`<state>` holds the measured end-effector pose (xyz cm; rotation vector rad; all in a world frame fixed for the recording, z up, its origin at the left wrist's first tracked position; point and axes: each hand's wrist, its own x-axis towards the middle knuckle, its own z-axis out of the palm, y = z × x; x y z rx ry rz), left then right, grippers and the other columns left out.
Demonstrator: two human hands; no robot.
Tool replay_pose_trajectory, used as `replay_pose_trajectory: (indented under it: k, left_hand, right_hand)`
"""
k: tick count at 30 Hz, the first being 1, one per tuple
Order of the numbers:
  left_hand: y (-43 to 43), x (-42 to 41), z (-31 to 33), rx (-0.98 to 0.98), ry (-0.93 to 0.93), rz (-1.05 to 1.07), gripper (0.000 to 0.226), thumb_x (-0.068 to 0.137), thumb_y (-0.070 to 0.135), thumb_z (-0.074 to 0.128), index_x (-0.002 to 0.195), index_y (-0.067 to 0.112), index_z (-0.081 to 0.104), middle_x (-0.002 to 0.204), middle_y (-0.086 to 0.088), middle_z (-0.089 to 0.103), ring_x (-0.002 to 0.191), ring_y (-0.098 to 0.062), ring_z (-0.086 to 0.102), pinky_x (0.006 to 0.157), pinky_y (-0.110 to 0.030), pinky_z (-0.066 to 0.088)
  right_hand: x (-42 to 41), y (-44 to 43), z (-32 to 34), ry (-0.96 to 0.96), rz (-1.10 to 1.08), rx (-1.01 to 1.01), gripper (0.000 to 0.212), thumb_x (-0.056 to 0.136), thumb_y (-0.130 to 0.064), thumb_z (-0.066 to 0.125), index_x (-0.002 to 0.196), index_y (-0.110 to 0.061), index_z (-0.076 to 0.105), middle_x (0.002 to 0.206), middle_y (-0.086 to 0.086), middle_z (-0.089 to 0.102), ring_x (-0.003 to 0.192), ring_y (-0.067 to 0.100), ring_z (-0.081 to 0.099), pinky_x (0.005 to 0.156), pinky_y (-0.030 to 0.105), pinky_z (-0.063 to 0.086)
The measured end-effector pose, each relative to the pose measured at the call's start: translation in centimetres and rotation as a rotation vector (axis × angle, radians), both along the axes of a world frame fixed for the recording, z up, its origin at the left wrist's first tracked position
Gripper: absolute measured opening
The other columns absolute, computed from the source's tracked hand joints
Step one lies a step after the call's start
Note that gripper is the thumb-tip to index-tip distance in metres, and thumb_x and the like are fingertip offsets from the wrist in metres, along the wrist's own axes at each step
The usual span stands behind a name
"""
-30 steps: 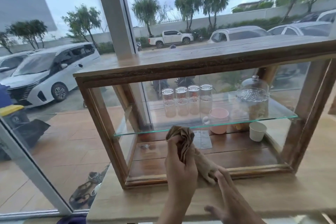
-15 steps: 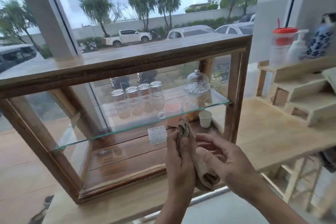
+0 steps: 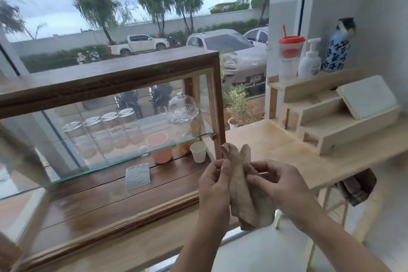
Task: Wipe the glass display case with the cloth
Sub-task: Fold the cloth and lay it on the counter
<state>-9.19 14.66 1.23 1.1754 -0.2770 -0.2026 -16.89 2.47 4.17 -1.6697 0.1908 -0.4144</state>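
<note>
The cloth (image 3: 241,185) hangs bunched and upright, long axis vertical, top end just before the glass display case (image 3: 106,130) at its right front post. The left hand (image 3: 215,185) and right hand (image 3: 278,183) both pinch it. Inside the case, behind the hands, stand a paper cup (image 3: 198,151) and pink cup (image 3: 160,147)

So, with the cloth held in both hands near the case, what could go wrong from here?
1. Both the left hand and the right hand are busy with the bunched cloth; wiped like that, it may smear the glass display case.
2. Hard pressure might rattle the glass shelf carrying the jars.
</note>
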Motion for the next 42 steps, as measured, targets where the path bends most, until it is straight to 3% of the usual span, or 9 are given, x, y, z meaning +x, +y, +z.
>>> replay_pose_trajectory:
  k: [7,14,19,24,27,29,33,37,42]
  left_hand:
    - [-4.2,1.4,-0.6,-0.083,0.260,0.058,0.023,0.095,0.026,0.060,0.098,0.004,0.066,0.092,-0.015,0.069,0.084,-0.024,0.064,0.077,-0.039,0.051]
    - [-7.9,4.6,-3.6,0.335,-0.018,0.104,0.005,0.093,0.019,0.065,0.094,0.023,0.066,0.093,-0.005,0.073,0.093,-0.026,0.069,0.084,-0.046,0.057]
    - [-11.0,7.1,-6.1,0.555,-0.142,0.172,0.006,0.097,0.022,0.058,0.097,0.027,0.055,0.087,0.008,0.069,0.079,-0.004,0.064,0.074,-0.036,0.053]
    - [-12.8,9.6,-7.1,0.658,-0.105,0.293,0.005,0.096,0.018,0.059,0.095,0.016,0.055,0.082,0.005,0.065,0.075,-0.013,0.063,0.059,-0.023,0.044]
    - [-13.6,11.4,-7.0,0.717,-0.054,0.330,0.013,0.096,0.018,0.060,0.102,0.016,0.049,0.085,0.004,0.061,0.082,-0.021,0.063,0.066,-0.028,0.044]
    - [-13.8,11.9,-7.4,0.845,-0.114,0.376,0.025,0.094,0.018,0.059,0.112,0.016,0.042,0.096,0.000,0.056,0.088,-0.021,0.059,0.072,-0.031,0.044]
    - [-14.2,12.0,-8.4,1.103,-0.576,0.521,0.038,0.089,0.011,0.057,0.126,0.007,0.050,0.112,-0.008,0.053,0.097,-0.025,0.052,0.081,-0.039,0.047]
    - [-15.4,12.0,-8.6,1.393,-0.667,0.134,0.049,0.101,0.034,0.036,0.147,0.018,0.037,0.156,-0.004,0.032,0.142,-0.022,0.030,0.109,-0.044,0.030]
    - [-14.5,12.4,-10.7,1.613,-0.531,-0.117,0.056,0.105,0.044,0.020,0.157,0.027,0.008,0.164,0.012,-0.005,0.149,-0.004,-0.008,0.118,-0.054,0.005]
  right_hand:
    - [1.7,-6.9,-1.6,0.019,-0.040,0.286,0.024,0.089,0.003,0.058,0.081,-0.014,0.074,0.085,0.013,0.072,0.076,0.019,0.067,0.065,0.029,0.054]
    - [4.5,-12.2,-3.5,0.031,-0.049,0.318,0.026,0.094,0.004,0.051,0.106,-0.019,0.050,0.086,0.015,0.072,0.059,0.023,0.059,0.041,0.026,0.045]
    - [6.8,-15.2,-6.0,0.144,-0.069,0.113,0.028,0.092,0.009,0.051,0.098,-0.013,0.069,0.093,0.004,0.071,0.076,0.016,0.064,0.050,0.023,0.051]
    - [10.1,-16.8,-7.8,0.255,-0.015,0.084,0.030,0.088,0.009,0.056,0.107,-0.011,0.067,0.081,0.008,0.062,0.052,0.008,0.055,0.042,0.021,0.045]
    - [12.5,-17.7,-8.3,0.353,0.031,-0.154,0.038,0.083,0.007,0.060,0.114,-0.014,0.066,0.084,0.004,0.064,0.059,0.008,0.058,0.051,0.022,0.048]
    - [14.0,-18.5,-8.5,0.403,0.039,-0.554,0.045,0.078,0.004,0.062,0.118,-0.015,0.064,0.110,0.000,0.064,0.094,0.012,0.062,0.080,0.014,0.044]
    - [15.8,-19.7,-9.6,0.206,0.090,-0.943,0.048,0.083,-0.002,0.058,0.130,-0.011,0.056,0.146,0.002,0.045,0.134,0.017,0.040,0.108,0.016,0.023]
    - [16.6,-20.0,-11.5,0.217,0.280,-1.244,0.053,0.097,-0.029,0.041,0.147,-0.016,0.031,0.157,0.002,0.025,0.145,0.017,0.021,0.118,0.039,0.022]
    - [16.7,-21.3,-12.7,0.376,0.414,-1.369,0.073,0.088,-0.054,-0.001,0.153,-0.019,0.005,0.161,-0.007,-0.004,0.147,0.008,-0.005,0.119,0.043,0.006]
